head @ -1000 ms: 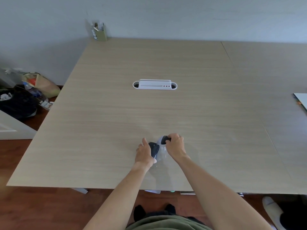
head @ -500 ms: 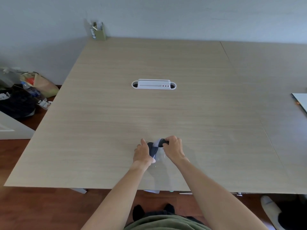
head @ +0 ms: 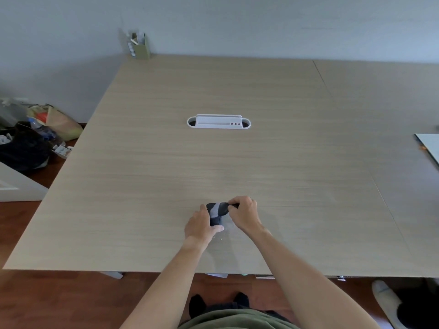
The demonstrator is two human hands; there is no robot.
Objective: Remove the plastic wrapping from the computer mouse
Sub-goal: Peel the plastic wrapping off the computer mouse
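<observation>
Head view shows the computer mouse (head: 216,213) near the front edge of the wooden surface (head: 237,162), between the person's two hands, with the plastic wrapping (head: 225,222) about it. The left hand (head: 200,227) is closed around the mouse's left side and near end, a steady grip on the body. The right hand (head: 244,214) pinches at the far right of the mouse, seemingly clenched on a fold of the film, though I cannot tell whether its fingertips hold only plastic or part of the mouse as well. By my judgement the mouse is light, hard and smooth, so it may slide inside the film; best held by its sides. The wrapping looks thin, soft and slippery, liable to stretch or tear, and is best taken at a loose edge. Clear film is hard to make out here: a pale glare crosses the mouse's top and a faint sheet lies on the surface toward the person, but its edges are lost. The mouse's underside and the right fingertips are hidden.
</observation>
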